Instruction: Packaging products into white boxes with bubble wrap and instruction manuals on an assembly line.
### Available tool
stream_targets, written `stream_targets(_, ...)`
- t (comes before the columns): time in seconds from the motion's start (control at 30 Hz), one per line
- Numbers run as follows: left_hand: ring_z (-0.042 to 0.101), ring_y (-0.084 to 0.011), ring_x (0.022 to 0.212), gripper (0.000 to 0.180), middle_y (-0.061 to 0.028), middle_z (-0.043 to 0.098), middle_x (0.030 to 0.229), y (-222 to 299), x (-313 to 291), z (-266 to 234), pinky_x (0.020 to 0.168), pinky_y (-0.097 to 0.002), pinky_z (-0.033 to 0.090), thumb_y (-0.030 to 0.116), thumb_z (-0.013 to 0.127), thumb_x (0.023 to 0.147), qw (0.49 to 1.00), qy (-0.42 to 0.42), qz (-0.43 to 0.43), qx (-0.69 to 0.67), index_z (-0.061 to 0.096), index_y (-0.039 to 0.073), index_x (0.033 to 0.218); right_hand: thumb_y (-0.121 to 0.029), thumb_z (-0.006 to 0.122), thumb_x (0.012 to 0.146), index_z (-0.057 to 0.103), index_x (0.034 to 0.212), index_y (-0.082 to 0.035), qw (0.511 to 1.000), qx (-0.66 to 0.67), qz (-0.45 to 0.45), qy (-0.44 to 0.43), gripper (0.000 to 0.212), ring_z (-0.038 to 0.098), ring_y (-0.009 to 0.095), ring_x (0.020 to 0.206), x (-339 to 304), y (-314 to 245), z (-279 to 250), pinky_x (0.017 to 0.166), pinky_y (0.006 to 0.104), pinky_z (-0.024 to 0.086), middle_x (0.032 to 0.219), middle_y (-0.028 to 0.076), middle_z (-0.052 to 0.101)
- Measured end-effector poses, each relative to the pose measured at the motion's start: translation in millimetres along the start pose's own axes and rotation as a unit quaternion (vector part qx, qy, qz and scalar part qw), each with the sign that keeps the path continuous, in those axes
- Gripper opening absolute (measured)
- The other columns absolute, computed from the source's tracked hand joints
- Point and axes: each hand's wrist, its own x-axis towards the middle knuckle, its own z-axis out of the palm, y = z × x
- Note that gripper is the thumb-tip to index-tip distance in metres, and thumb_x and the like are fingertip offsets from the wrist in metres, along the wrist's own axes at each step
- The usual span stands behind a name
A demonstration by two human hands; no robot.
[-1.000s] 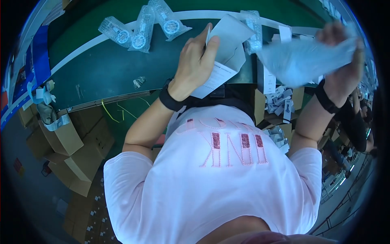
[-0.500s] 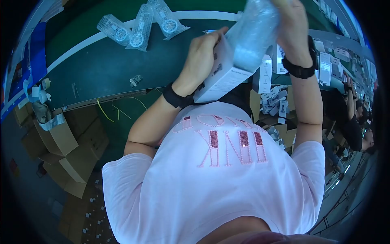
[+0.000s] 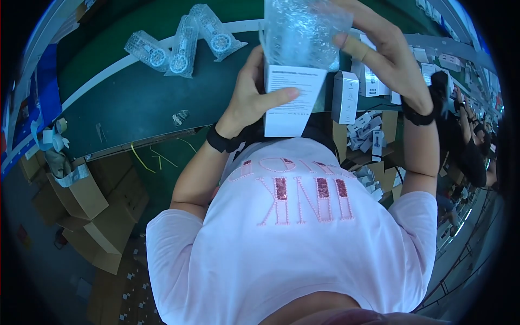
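Left hand (image 3: 250,102) holds white box (image 3: 290,116), 1 o'clock of view centre, thumb across its front. Right hand (image 3: 389,60) grips bubble-wrapped bundle (image 3: 303,35) at box's 12 o'clock end; insertion depth unclear. Front print (image 3: 294,72): dark heading, finer lines below, illegible. Three wrapped parcels (image 3: 184,47) lie at 11 o'clock across pale strip (image 3: 252,26).

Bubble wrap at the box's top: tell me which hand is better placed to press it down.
Probably the right hand: it is on the bubble wrap, above the box. The left hand is occupied gripping the box, thumb across its front.
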Motion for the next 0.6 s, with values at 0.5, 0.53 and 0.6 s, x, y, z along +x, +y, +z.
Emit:
stream_targets(0.5, 0.048, -0.0215, 0.116, 0.093, -0.0126, 0.05, 0.124, 6, -9, 6, 0.1, -0.0344, 0.037, 0.026, 0.084, 0.065, 0.992, -0.102, -0.07, -0.025, 0.034, -0.001, 0.139, -0.008, 0.066, 0.085, 0.063, 0.102, -0.002, 0.937, -0.042, 0.209, -0.275, 0.018, 0.061, 0.019, 0.064, 0, -31, -6, 0.057, 0.0275, 0.049, 0.098, 0.011, 0.068)
stream_targets(0.53, 0.048, -0.0216, 0.116, 0.092, -0.0123, 0.05, 0.124, 6, -9, 4, 0.1, -0.0344, 0.037, 0.028, 0.084, 0.066, 0.992, -0.104, -0.071, -0.009, 0.035, -0.001, 0.138, -0.009, 0.067, 0.085, 0.061, 0.1, -0.002, 0.921, -0.058, 0.238, -0.304, 0.018, 0.061, 0.017, 0.064, -1, -32, -6, 0.056, 0.0264, 0.048, 0.097, 0.01, 0.067)
stream_targets(0.6, 0.048, -0.0217, 0.116, 0.091, -0.0121, 0.05, 0.125, 7, -7, 5, 0.1, -0.0343, 0.037, 0.031, 0.083, 0.067, 0.991, -0.112, -0.073, 0.005, 0.036, 0.0, 0.138, -0.009, 0.066, 0.085, 0.06, 0.1, -0.003, 0.932, -0.072, 0.17, -0.312, 0.017, 0.061, 0.019, 0.064, -11, -24, -2, 0.056, 0.0282, 0.048, 0.097, 0.011, 0.067)
